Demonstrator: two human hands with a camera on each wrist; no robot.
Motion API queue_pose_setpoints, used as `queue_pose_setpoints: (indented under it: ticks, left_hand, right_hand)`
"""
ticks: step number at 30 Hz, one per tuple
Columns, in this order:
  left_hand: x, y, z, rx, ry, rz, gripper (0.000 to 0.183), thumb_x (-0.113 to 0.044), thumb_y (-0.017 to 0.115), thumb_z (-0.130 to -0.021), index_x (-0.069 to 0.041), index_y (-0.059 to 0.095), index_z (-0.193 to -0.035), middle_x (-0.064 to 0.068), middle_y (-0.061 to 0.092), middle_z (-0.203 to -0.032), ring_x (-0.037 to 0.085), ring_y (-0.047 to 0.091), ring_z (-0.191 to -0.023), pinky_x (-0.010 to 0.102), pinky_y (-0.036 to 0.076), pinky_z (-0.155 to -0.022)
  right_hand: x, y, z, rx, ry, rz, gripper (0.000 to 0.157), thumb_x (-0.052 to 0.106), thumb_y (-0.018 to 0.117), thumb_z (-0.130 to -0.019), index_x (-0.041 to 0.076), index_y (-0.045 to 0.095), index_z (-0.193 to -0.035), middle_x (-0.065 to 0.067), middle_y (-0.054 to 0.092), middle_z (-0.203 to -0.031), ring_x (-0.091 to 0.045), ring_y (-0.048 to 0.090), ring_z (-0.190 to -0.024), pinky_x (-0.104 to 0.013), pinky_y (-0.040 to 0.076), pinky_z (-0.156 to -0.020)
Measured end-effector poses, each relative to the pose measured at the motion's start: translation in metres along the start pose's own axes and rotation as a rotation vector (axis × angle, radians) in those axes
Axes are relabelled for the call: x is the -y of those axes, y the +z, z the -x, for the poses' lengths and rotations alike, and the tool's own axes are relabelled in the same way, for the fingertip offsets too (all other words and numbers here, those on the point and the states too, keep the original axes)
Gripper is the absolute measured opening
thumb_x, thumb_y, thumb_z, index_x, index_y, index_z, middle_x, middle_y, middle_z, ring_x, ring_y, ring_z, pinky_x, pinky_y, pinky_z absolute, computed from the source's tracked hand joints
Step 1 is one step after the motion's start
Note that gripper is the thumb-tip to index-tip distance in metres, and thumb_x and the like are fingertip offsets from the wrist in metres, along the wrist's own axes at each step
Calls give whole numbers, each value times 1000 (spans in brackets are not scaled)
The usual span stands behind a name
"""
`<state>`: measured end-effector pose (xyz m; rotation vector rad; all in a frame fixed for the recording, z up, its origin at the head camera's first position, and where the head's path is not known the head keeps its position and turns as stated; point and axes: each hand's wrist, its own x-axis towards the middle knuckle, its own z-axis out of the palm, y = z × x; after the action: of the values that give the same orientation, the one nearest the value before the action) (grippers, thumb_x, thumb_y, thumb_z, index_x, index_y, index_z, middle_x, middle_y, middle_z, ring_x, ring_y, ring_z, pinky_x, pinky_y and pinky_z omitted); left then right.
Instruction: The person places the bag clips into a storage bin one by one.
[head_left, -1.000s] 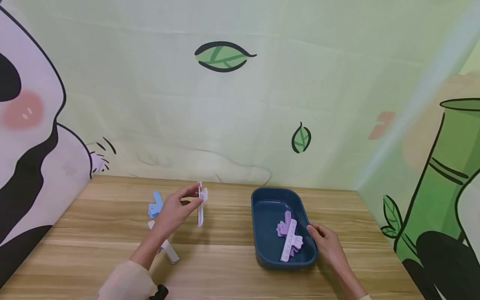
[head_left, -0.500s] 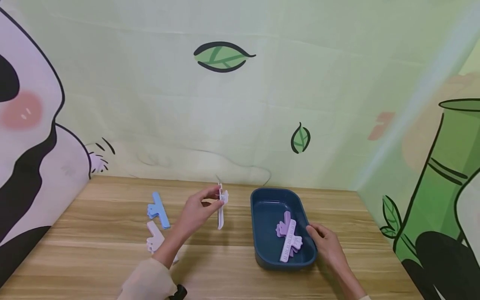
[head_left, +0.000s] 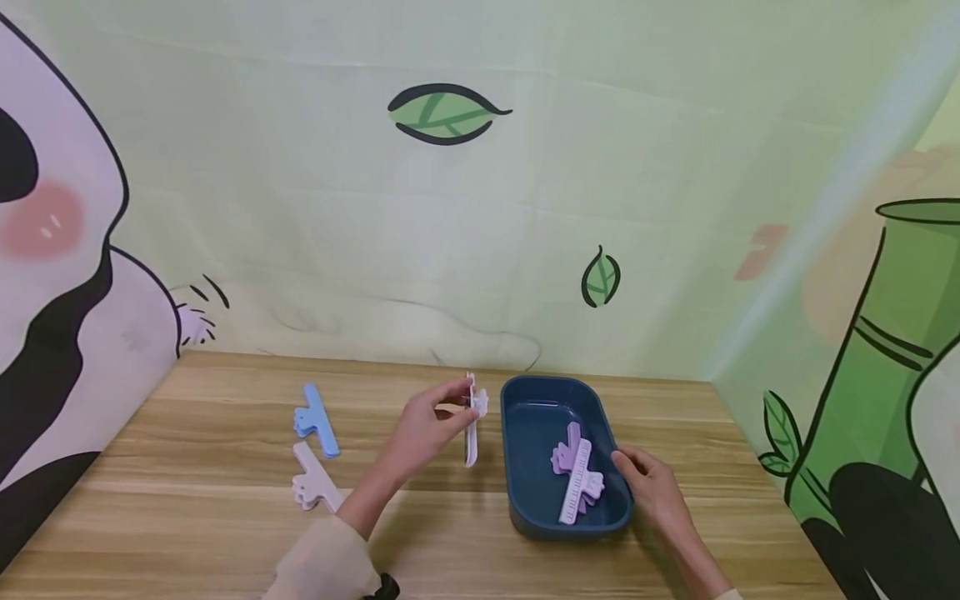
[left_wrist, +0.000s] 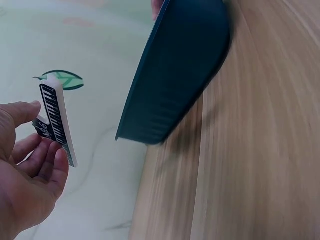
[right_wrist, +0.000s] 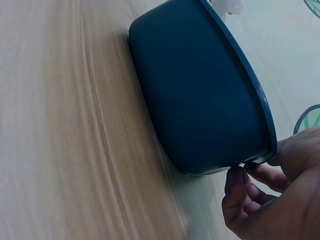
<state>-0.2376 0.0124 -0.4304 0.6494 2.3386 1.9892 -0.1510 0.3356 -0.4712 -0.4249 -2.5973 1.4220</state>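
Tub (right_wrist: 200, 90) held by right fingers (right_wrist: 270, 176), clip (left_wrist: 56, 112) pinched by left fingers (left_wrist: 37, 157); prob light, kinda stiff, best grabbed by the tab (head_left: 482, 403).

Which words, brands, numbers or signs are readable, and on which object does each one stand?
No word, brand or number is readable.
Held clip, in the left hand: pale marks, too small to read, beside a piano-key pattern.
Pale clip in the tray: key pattern, nothing legible.
Backdrop: red mark, too blurred.
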Motion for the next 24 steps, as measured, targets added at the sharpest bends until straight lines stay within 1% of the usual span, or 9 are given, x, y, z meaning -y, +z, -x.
queue_pose_setpoints:
  ticks: [3,5,10,13,17,19,21,24]
  left_hand:
    - [-1,6,0,10,-12,1,45,-6,77,-93,2,65,-136,8,73,-114,28,64,-108,33,57,-87]
    - [-1,10,0,10,-19,0,44,-7,77,-93,1,66,-135,8,73,-112,28,64,-107,35,57,-88]
    - [-3,18,0,17,-17,-4,44,-7,77,-93,0,66,-135,7,73,-113,26,65,-107,37,57,-88]
    - [-3,23,-1,33,3,-6,45,-6,77,-93,2,65,-135,10,73,-115,28,66,-107,41,57,-90]
    - [-4,29,-3,60,25,-22,46,-6,76,-93,4,63,-136,14,72,-118,31,66,-108,42,58,-92]
    - [-5,33,-3,74,26,-34,47,-8,76,-94,4,63,-137,15,71,-120,30,65,-109,41,58,-92]
    - [-7,37,-4,87,11,-41,48,-9,76,-94,2,62,-138,14,70,-122,30,65,-110,40,57,-93]
    - [-9,43,-5,102,5,-49,48,-11,75,-95,1,62,-139,13,70,-123,31,64,-112,41,57,-94]
  right_hand:
    - [0,0,0,3,7,-5,39,21,58,-107,-8,63,-133,-26,64,-133,-37,58,-123,-49,45,-105]
    - [0,-1,0,7,11,-6,40,21,58,-107,-9,62,-134,-27,63,-134,-39,57,-125,-51,44,-107]
    - [3,-2,-1,15,22,3,42,21,58,-107,-10,61,-135,-29,60,-137,-43,55,-128,-56,42,-110]
    - [4,-2,-1,15,24,15,40,21,58,-107,-9,62,-134,-28,62,-134,-41,57,-124,-55,43,-107]
    - [5,-2,-2,12,9,37,38,20,59,-106,-8,65,-131,-25,65,-128,-37,59,-117,-50,47,-102]
    - [5,-2,-2,11,3,46,36,20,60,-106,-7,66,-130,-24,67,-126,-36,60,-115,-47,48,-99]
    - [5,-3,-2,10,0,53,36,20,60,-106,-7,66,-129,-24,67,-125,-35,61,-113,-45,49,-97]
    - [5,-3,-1,9,0,53,36,19,60,-106,-7,66,-129,-24,67,-125,-34,61,-113,-45,49,-97]
